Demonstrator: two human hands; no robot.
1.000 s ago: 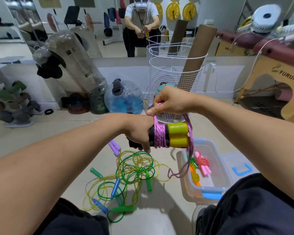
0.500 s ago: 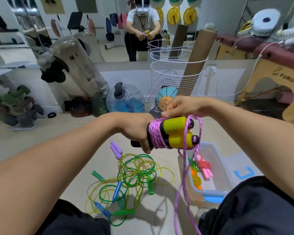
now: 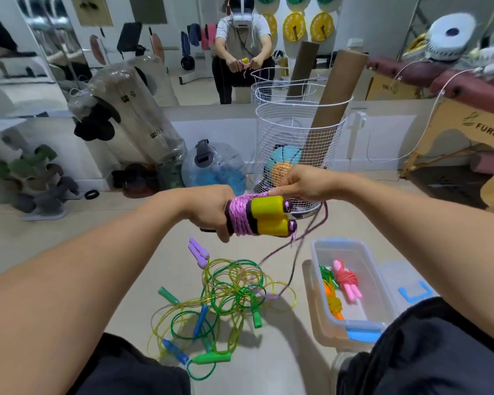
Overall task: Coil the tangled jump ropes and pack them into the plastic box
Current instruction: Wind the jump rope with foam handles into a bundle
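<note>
Pink rope, half wound on paired handles, held above floor.
Left hand [image 3: 211,212] gripped the yellow foam handles [image 3: 268,219]; right hand [image 3: 303,182] pinched the braided pink rope [image 3: 240,218] at their top, its tail hanging to the floor [image 3: 126,252]. Glossy tangle [image 3: 226,295] lay between the knees; clear box [image 3: 351,323] just right, rim open, holding coiled ropes.

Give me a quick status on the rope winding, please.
Left hand grips the yellow handles. Right hand pinches the pink rope, winding. Loose tail trails onto the tangled ropes; box open.
</note>
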